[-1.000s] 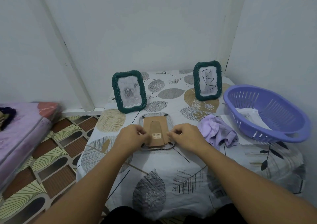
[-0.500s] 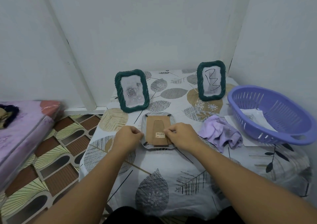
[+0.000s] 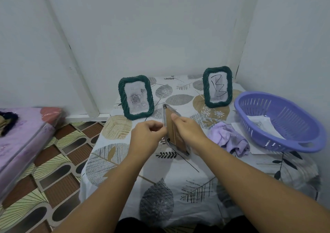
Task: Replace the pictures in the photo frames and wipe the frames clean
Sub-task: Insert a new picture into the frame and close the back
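**Photo frame held on edge at table centre**

Landmark: grey frame (image 3: 174,131), tipped up on its edge, brown cardboard back facing the camera's right, lower corner at or close to the leaf-print tablecloth (image 3: 178,179); contact cannot be told.

- Right hand (image 3: 189,131): closed around the frame's right side, thumb pressed on the cardboard back.
- Left hand (image 3: 148,134): fingers curled, pinching at the frame's left edge; exactly what they grip cannot be told.
- Green frame with rose picture (image 3: 136,97): upright, just behind and left of the grey frame.
- Green frame with scribbled sheet (image 3: 217,87): upright, behind and right of it, near the wall corner.
- Purple cloth (image 3: 228,138): crumpled, just right of the grey frame.
- Purple basket (image 3: 278,122): further right, beyond the cloth, with paper sheets (image 3: 262,125) inside.
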Demonstrator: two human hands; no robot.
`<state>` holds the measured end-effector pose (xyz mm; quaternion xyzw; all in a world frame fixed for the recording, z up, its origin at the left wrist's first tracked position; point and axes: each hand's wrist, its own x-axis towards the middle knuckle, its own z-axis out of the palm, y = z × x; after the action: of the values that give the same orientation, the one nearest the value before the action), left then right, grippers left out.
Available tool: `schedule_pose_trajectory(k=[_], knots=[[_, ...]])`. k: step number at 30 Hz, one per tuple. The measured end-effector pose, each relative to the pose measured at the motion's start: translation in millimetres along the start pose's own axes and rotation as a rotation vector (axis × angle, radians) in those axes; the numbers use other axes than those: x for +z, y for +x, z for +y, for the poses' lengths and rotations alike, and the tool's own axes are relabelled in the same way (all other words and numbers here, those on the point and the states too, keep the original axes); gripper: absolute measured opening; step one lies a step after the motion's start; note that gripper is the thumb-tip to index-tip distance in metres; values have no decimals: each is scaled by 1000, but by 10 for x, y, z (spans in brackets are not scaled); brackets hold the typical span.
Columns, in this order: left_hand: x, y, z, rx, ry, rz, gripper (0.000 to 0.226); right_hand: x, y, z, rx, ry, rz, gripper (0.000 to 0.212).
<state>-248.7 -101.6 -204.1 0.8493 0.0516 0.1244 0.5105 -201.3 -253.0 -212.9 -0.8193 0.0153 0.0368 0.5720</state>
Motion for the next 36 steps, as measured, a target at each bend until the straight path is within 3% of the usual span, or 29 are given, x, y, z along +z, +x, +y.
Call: schedule_pose_trajectory(k=[7, 13, 18, 23, 26, 30, 33, 36], knots=[[143, -104, 253, 147, 133, 36, 15, -76, -15, -180, -19, 203, 102, 43], [229, -126, 355, 243, 195, 18, 19, -154, 6, -202, -28, 247, 121, 23], [269, -154, 392, 270, 106, -36, 14, -248, -2, -281, -36, 194, 177, 9], [173, -39, 154, 31, -4, 25, 21, -374, 40, -166, -5, 319, 211, 14], [130, 60, 1, -254, -100, -34, 34, -368, 57, -31, 77, 477, 184, 8], [120, 168, -135, -540, -370, -171, 28, -312, 7, 111, 173, 683, 132, 5], [113, 165, -178, -576, -482, -241, 28, -283, -19, 223, 201, 768, 98, 7], [99, 150, -231, -552, -577, -251, 24, -246, -25, 361, 166, 675, 74, 6]])
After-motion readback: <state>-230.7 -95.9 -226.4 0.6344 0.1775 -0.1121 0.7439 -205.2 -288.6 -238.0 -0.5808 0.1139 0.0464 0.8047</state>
